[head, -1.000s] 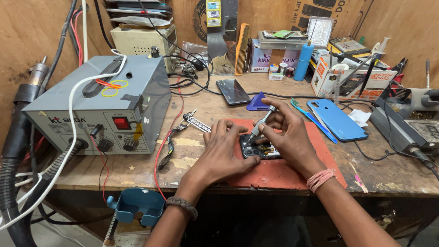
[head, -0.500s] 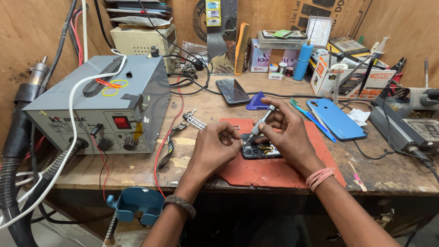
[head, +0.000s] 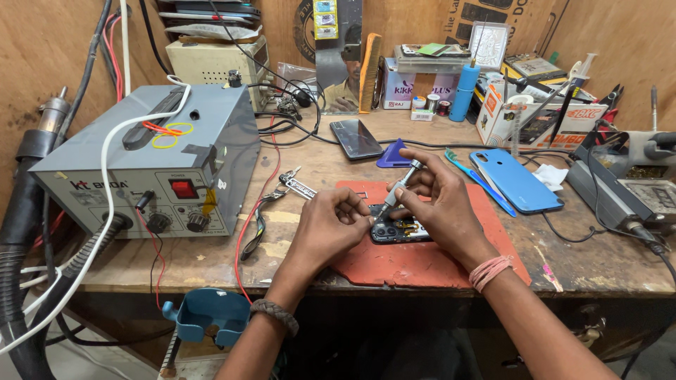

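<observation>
A slim screwdriver (head: 398,188) is pinched upright-ish by the right hand (head: 438,204); the opened phone (head: 396,230) is pinned by the curled left hand (head: 331,229) on the red mat (head: 422,260).

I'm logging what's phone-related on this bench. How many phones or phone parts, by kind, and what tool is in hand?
Opened phone on the red mat, steadied by the left hand: 1
Dark phone lying flat: 1
Blue back cover: 1
Screwdriver in the right hand: 1
Total: 4

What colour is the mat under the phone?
The mat is reddish-orange, seen in the head view.
</observation>
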